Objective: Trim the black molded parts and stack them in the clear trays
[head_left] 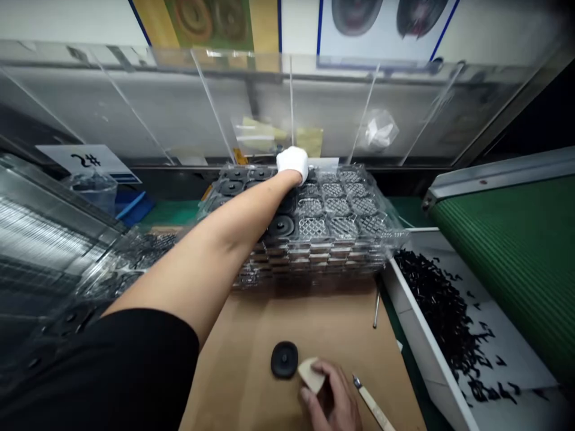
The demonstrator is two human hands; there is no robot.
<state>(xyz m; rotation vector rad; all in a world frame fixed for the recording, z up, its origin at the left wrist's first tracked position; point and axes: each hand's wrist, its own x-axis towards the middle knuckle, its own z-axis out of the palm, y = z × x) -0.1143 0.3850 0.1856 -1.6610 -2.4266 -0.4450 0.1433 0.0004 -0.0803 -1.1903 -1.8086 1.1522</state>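
The right hand's (335,400) fingers pinch a pale wedge (311,377) between thumb and index finger, at the near part of the brown surface (251,335). The black pad (284,363) lies just left of that wedge and slightly farther off, flat on the surface with its small stud (284,357) upward — the right hand is much the nearer of the two. The pad is a rounded square, its slightly longer axis seeming to run near to far; with so even an outline, it points no clear way.

Right of the right hand, a pale-handled tool (374,408) slants from near right to far left, metal tip at the far end. Farther off, a thin metal rod (376,309) lies near to far by the surface's right edge.

At the far side, the white-gloved left hand (292,163) is over the stacked clear trays (313,227), where similar dark parts (281,225) sit — its fingers are hidden, so I cannot tell whether they grip anything.
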